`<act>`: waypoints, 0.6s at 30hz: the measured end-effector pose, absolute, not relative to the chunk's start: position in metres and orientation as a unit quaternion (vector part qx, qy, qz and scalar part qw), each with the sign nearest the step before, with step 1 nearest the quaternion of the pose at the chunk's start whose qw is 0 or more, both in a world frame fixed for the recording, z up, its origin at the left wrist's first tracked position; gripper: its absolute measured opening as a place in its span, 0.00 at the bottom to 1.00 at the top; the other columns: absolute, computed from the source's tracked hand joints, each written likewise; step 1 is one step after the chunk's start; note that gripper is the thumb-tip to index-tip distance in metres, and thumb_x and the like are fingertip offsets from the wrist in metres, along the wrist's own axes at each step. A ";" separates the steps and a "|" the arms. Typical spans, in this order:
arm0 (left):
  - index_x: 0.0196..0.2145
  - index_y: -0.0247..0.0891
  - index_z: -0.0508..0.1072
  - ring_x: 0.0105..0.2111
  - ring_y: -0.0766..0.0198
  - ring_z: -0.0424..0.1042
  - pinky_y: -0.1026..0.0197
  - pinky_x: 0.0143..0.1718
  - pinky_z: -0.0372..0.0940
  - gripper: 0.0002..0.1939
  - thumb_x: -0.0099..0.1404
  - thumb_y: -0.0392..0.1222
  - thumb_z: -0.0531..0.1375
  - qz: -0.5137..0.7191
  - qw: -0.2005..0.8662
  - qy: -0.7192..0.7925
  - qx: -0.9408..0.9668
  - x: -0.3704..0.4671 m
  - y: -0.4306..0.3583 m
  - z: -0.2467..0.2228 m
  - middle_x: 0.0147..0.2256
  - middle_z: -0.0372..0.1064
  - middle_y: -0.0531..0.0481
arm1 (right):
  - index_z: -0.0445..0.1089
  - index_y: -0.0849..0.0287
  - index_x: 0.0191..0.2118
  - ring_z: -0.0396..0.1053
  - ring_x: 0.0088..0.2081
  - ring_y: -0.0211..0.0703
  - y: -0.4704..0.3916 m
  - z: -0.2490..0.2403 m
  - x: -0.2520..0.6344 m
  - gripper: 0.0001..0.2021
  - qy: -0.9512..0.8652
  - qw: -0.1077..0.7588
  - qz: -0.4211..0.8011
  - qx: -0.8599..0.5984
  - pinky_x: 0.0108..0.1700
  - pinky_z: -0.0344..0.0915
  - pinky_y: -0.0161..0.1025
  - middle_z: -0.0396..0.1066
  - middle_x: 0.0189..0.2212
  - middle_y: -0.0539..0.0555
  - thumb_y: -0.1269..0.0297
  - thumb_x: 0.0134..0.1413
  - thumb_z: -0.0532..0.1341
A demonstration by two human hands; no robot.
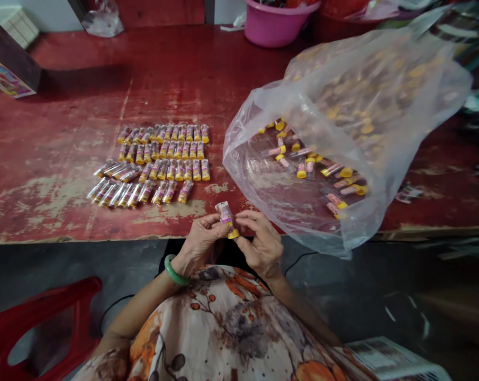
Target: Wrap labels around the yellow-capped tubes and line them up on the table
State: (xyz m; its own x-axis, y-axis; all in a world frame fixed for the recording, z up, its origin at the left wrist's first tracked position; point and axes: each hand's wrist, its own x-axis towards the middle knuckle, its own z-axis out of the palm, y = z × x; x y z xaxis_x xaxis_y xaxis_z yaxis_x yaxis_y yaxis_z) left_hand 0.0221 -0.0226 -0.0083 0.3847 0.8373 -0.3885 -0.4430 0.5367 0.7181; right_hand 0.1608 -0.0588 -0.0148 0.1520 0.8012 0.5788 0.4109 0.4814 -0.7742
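Note:
A small clear tube with a yellow cap and a printed label [226, 218] is held upright at the table's front edge. My left hand [202, 238], with a green bangle on its wrist, pinches it from the left. On the other side, my right hand [260, 242] has its fingers curved and apart, with the fingertips close beside the yellow cap. Similar tubes [179, 169] lie in rows to the left. Right of my hands, a large clear plastic bag [255, 153] lies open with many loose yellow-capped tubes [301, 168] in it.
The worn red table [80, 111] holds a dark box [12, 58] at the back left, a small clear bag [103, 21] and a pink basin [277, 24] at the back. Below are a red stool [76, 312] at left and a white crate [394, 360] at lower right.

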 end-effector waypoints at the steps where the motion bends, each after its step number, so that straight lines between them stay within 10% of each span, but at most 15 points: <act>1: 0.34 0.33 0.80 0.27 0.67 0.72 0.66 0.33 0.65 0.19 0.44 0.43 0.74 0.409 0.787 0.382 0.260 0.023 -0.023 -0.008 0.29 0.76 0.47 | 0.72 0.54 0.44 0.72 0.40 0.47 -0.058 -0.014 0.160 0.14 -0.631 0.588 0.163 -0.479 0.38 0.73 0.45 0.73 0.40 0.56 0.72 0.52 0.59; 18: 0.32 0.34 0.80 0.28 0.68 0.71 0.66 0.34 0.65 0.18 0.42 0.42 0.75 0.421 0.789 0.374 0.246 0.032 -0.030 -0.009 0.29 0.76 0.50 | 0.74 0.52 0.37 0.73 0.33 0.43 -0.062 -0.019 0.157 0.11 -0.620 0.615 0.080 -0.480 0.31 0.71 0.40 0.74 0.34 0.53 0.76 0.52 0.60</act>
